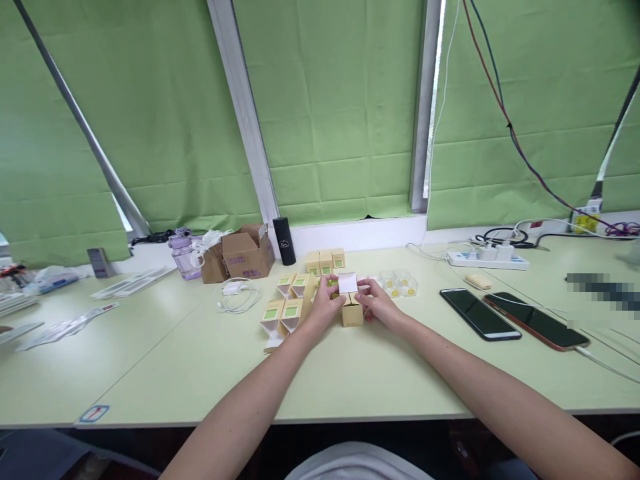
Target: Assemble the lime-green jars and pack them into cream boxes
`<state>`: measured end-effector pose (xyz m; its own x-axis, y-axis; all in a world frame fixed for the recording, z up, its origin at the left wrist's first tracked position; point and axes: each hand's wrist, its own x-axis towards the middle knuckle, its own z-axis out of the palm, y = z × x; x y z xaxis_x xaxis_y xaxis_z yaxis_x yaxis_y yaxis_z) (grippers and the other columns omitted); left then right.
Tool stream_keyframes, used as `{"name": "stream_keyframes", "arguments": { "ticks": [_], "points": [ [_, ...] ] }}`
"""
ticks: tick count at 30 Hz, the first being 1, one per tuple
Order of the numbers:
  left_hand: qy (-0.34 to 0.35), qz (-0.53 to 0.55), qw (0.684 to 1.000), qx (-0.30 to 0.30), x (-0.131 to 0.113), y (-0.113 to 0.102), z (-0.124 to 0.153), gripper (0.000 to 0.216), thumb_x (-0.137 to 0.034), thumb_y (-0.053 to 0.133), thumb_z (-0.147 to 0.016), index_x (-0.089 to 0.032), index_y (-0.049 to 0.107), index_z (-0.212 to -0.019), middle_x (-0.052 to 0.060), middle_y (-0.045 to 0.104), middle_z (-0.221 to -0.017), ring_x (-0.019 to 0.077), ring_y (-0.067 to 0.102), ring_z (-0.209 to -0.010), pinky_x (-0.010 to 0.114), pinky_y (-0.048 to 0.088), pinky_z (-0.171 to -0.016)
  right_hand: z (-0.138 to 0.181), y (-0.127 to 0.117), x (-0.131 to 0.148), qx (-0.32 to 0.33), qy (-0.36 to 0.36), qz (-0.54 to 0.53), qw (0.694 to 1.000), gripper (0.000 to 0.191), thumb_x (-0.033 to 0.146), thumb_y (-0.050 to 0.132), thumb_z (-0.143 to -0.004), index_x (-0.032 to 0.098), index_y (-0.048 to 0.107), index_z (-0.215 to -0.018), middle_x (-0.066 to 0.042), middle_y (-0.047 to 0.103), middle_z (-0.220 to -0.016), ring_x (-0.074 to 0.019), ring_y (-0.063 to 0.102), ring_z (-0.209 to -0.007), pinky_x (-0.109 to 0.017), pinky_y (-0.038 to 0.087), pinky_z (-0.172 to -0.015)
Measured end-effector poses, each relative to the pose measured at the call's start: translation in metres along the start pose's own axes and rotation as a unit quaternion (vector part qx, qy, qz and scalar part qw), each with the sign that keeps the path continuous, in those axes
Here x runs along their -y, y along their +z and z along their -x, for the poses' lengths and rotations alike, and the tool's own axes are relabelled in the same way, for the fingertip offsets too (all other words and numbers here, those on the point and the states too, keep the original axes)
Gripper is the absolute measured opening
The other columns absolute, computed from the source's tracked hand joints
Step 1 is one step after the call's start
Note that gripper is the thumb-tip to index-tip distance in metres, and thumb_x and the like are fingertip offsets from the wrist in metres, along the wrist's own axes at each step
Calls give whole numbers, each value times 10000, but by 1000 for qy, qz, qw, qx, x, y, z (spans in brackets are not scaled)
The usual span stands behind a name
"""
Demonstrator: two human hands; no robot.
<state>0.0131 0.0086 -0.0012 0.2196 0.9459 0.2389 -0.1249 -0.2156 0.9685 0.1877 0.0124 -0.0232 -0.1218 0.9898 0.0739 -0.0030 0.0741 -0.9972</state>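
Note:
Both my hands meet at a small tan carton (353, 312) standing on the pale green table (200, 373), its white lid flap (347, 283) raised. My left hand (326, 301) grips the carton's left side, and a small yellow-green item (333, 287) shows at its fingertips. My right hand (376, 300) holds the right side with its fingers curled. Several more tan cartons with green panels (287, 308) lie to the left, and three stand behind (326, 260). Clear plastic cases with yellow contents (400, 284) sit to the right.
A brown cardboard box (245, 253), a black cylinder (284, 241) and a purple bottle (183, 257) stand at the back left. A white cable (239, 297) lies nearby. Two phones (480, 313) (537, 320) and a power strip (487, 259) are at the right.

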Motion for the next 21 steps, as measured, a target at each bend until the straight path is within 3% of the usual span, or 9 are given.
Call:
{"name": "stream_keyframes", "arguments": {
  "ticks": [5,12,21],
  "points": [
    [2,3,1000,-7,2,-1,-1,583,-127,735,-709,-256,401,-1169,63,757,-1066,213,719,-917,371,529,-875,0,0,1,0,2,3,1000,351,307,672,-851,272,504,-1157,24,550,-926,-124,576,-591,-234,425,-392],
    [14,-43,999,-10,0,0,-2,383,-132,707,-702,-198,575,-1056,67,752,-992,217,700,-958,334,501,-895,-1,0,-2,-1,-4,8,1000,355,320,662,-846,269,508,-1162,21,544,-930,-121,577,-588,-227,427,-383],
    [20,-41,999,-26,0,0,-3,291,-123,741,-670,-193,625,-927,34,722,-904,201,689,-907,304,502,-853,1,0,-1,-3,-11,7,1000,392,386,689,-813,273,527,-1152,14,558,-951,-139,591,-619,-242,435,-412]
  ]
}}
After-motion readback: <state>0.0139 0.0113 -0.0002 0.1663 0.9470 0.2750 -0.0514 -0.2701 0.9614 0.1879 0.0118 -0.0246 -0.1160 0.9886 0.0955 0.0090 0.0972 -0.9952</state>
